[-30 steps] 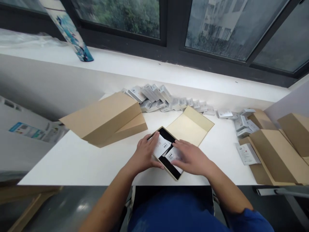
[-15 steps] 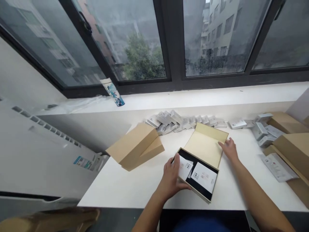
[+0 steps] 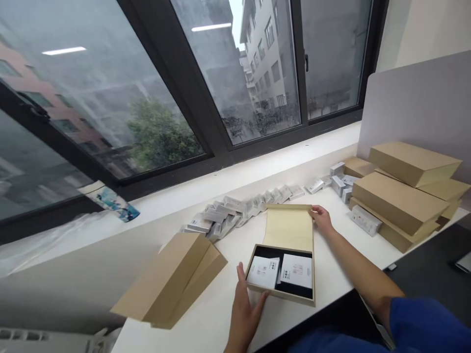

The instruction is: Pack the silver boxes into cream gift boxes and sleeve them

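A shallow beige gift box (image 3: pixel 290 296) lies on the white table with its lid (image 3: pixel 290 226) folded back towards the window. Inside, on a black lining, sit two white printed packets, the left packet (image 3: pixel 262 272) and the right packet (image 3: pixel 296 271). My left hand (image 3: pixel 246 314) rests against the box's near left corner, thumb along the front edge and fingers stretched out along the left side. At the lid's far right corner, my right hand (image 3: pixel 321 219) is closed on the edge between thumb and fingers.
Brown cardboard boxes (image 3: pixel 184 279) lie at the left; more brown boxes (image 3: pixel 401 201) are stacked at the right. Several small silvery boxes (image 3: pixel 221 218) line the wall. A patterned tumbler (image 3: pixel 110 200) and clear plastic (image 3: pixel 47 235) are on the windowsill.
The view has swung right. The gift box now sits straighter to me. The left packet lies flatter inside, and my left hand has withdrawn from over it to the corner. My right hand has closed on the lid's edge.
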Available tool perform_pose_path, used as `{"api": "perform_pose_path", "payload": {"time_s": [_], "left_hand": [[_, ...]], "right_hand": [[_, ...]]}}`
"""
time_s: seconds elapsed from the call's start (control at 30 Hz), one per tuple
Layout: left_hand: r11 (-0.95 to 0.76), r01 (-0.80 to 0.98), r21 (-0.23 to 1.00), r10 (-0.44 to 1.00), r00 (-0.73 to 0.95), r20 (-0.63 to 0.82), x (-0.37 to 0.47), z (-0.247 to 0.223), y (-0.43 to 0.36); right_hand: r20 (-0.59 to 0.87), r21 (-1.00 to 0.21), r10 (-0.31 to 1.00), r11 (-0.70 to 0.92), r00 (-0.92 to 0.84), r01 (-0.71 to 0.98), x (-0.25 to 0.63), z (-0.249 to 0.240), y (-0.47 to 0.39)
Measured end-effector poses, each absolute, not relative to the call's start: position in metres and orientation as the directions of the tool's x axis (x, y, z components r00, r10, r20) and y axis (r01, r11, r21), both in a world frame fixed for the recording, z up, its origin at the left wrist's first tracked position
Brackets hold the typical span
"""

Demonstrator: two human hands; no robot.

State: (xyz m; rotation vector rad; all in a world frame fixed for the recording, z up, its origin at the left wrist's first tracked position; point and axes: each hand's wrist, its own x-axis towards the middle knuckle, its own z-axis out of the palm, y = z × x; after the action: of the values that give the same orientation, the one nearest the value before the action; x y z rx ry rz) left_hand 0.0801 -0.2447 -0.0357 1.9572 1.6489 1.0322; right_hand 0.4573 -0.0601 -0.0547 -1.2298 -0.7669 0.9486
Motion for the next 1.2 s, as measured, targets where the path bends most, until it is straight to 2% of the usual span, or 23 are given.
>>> {"api": "perform_pose_path", "payload": {"time_s": [0.1,0.2,0.3,0.47,0.7,0.87,1.0,1.1,1.2], "left_hand": [[-0.176,0.582,0.794,0.957,-0.087,0.276,0.096,-0.044,-0.255],[-0.201,0.458,0.866,0.934,-0.176,0.311,0.104,-0.054,-0.259],[-0.249,0.421,0.872,0.929,-0.152,0.338,0.105,-0.063,-0.258],[-0.229,0.392,0.891,0.955,-0.085,0.283,0.102,-0.067,-0.251],[-0.203,0.497,0.844,0.962,-0.059,0.266,0.102,-0.077,-0.248],[-0.142,0.53,0.836,0.977,-0.059,0.203,0.101,-0.085,-0.246],[-0.199,0.528,0.825,0.962,-0.058,0.269,0.098,-0.088,-0.237],[-0.245,0.498,0.832,0.962,0.017,0.273,0.09,-0.088,-0.231],[-0.203,0.453,0.868,0.977,0.034,0.211,0.083,-0.087,-0.23]], "right_hand": [[-0.012,-0.959,0.929,0.094,0.37,-0.267,0.461,-0.047,-0.068],[-0.011,-0.947,0.968,0.07,0.252,-0.314,0.458,-0.041,-0.075],[-0.017,-0.947,0.993,0.022,0.119,-0.321,0.453,-0.039,-0.08],[-0.05,-0.953,0.997,-0.064,-0.055,-0.295,0.446,-0.036,-0.085],[-0.086,-0.954,0.979,-0.134,-0.186,-0.268,0.451,-0.033,-0.087],[0.027,-0.944,0.971,-0.054,-0.237,-0.327,0.464,-0.026,-0.094],[0.126,-0.922,0.954,0.011,-0.272,-0.387,0.464,-0.026,-0.099],[0.148,-0.895,0.924,-0.027,-0.354,-0.445,0.453,-0.03,-0.099],[0.126,-0.844,0.912,-0.107,-0.39,-0.525,0.442,-0.037,-0.094]]}}
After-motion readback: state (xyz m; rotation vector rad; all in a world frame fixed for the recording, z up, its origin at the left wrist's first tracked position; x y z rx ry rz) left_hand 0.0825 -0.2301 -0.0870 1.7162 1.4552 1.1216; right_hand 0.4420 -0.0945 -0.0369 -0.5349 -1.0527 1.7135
